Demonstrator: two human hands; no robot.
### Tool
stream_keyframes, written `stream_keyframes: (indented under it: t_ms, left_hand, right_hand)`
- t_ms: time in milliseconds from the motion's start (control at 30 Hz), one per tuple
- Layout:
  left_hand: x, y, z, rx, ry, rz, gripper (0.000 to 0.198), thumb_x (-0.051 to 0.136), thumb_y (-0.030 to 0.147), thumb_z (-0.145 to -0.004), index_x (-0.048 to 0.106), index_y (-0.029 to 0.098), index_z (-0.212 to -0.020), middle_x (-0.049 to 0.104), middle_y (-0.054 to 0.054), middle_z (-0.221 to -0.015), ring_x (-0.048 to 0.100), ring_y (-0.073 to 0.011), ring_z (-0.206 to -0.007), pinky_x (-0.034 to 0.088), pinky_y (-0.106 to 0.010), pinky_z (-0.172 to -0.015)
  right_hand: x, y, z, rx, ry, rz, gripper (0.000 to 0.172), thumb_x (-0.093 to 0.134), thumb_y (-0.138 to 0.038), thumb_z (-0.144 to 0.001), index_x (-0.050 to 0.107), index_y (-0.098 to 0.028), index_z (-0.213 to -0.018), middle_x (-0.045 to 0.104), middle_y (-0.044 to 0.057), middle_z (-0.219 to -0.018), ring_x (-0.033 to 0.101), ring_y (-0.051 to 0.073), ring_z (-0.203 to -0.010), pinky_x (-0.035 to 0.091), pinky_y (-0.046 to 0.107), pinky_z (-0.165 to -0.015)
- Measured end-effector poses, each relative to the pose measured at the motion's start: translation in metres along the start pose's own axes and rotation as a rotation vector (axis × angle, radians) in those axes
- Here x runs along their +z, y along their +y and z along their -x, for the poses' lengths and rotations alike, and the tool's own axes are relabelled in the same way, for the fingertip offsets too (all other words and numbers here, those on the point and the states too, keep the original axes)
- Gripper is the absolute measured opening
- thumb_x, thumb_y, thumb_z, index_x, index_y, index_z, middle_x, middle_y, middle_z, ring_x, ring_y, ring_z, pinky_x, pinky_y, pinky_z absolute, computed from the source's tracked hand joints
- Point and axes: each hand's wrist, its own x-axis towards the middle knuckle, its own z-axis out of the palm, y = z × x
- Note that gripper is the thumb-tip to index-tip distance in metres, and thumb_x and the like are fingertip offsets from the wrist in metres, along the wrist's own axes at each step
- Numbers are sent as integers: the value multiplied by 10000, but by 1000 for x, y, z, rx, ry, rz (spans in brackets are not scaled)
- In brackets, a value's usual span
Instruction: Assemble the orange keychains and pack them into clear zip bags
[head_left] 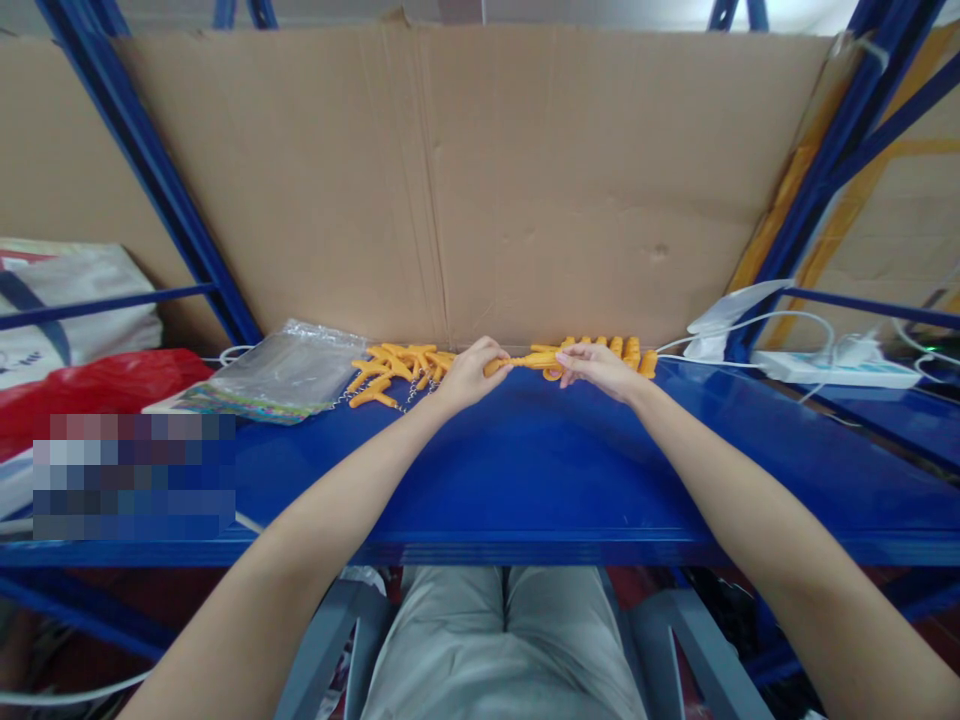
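Observation:
Both my hands reach to the back of a blue shelf point(525, 470). My left hand point(469, 372) is closed round one end of an orange plastic piece point(525, 361). My right hand point(596, 366) pinches the other end of the same piece, fingers curled. Left of my left hand lies a loose pile of orange pieces with small metal chains point(397, 372). Behind my right hand a row of more orange pieces point(626, 349) rests against the cardboard.
A clear plastic bag point(281, 375) lies at the left on the shelf. A cardboard sheet point(480, 180) forms the back wall. A white power strip with cables point(832, 368) sits at the right. A red bag point(97, 385) lies far left. Blue rack posts stand on both sides.

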Motion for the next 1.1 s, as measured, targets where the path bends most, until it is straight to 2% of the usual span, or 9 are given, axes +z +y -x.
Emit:
stream_keyframes:
  t_ms: [100, 200, 300, 433, 600, 733, 933, 1033, 1100]
  left_hand:
    - [0, -1, 1, 6, -5, 1, 92, 610, 243, -872, 679, 186, -896, 646, -37, -914, 637, -153, -855, 517, -284, -794]
    - [1, -4, 0, -10, -8, 20, 85, 626, 247, -861, 683, 187, -879, 650, -36, -899, 636, -154, -844, 519, -288, -787]
    - [1, -8, -2, -31, -13, 56, 82, 646, 250, -848, 685, 178, -845, 651, -39, -867, 635, -157, -818, 521, -298, -777]
    - [0, -8, -3, -37, -21, 68, 101, 644, 266, -855, 690, 177, -845, 653, -41, -860, 634, -159, -808, 523, -307, -781]
    - [-1, -3, -1, -1, -16, 24, 117, 611, 269, -880, 686, 179, -886, 652, -44, -902, 637, -161, -846, 523, -298, -795]
    - [0, -2, 1, 22, -11, -8, 122, 588, 267, -894, 677, 184, -906, 644, -48, -930, 638, -161, -867, 520, -291, -804]
    - [0, -3, 1, 35, -23, -10, 131, 580, 277, -903, 672, 184, -909, 630, -49, -934, 636, -162, -870, 519, -294, -802]
    - [-1, -4, 0, 28, -31, -8, 136, 590, 292, -902, 678, 188, -909, 632, -44, -927, 636, -157, -855, 519, -289, -790]
    - [-1, -5, 0, 13, -32, 4, 136, 607, 300, -892, 683, 187, -896, 638, -42, -909, 637, -155, -838, 519, -286, -775]
  right_hand:
    - [2, -2, 1, -4, -22, -3, 449, 693, -638, -764, 680, -192, -810, 733, 89, -796, 660, 169, -641, 471, 283, -585]
    - [4, -1, 0, 6, -27, -13, 434, 705, -617, -763, 662, -197, -861, 736, 76, -801, 643, 147, -611, 461, 263, -559]
    - [5, 2, -1, -10, -14, -37, 449, 802, -527, -694, 616, -216, -959, 734, 23, -769, 615, 116, -560, 461, 240, -533]
    - [6, 3, -3, -62, -15, -53, 479, 854, -491, -622, 575, -211, -893, 704, -4, -683, 586, 105, -512, 465, 240, -513]
    - [6, -1, 0, -100, -17, 11, 460, 756, -603, -702, 609, -184, -823, 698, 23, -679, 549, 94, -482, 450, 249, -510]
    - [8, -2, 2, -75, -26, 9, 515, 690, -683, -725, 617, -173, -727, 674, 29, -632, 517, 83, -448, 418, 238, -466]
    - [7, 3, -1, -15, -37, -15, 522, 667, -680, -759, 603, -173, -651, 660, 58, -618, 499, 90, -441, 406, 242, -442]
    - [6, 5, -3, 1, -59, 53, 509, 640, -681, -786, 633, -176, -728, 683, 72, -689, 532, 102, -478, 422, 246, -473]
    - [6, 6, -4, -51, -31, 144, 478, 658, -659, -786, 664, -192, -885, 709, 83, -815, 605, 141, -582, 480, 278, -555]
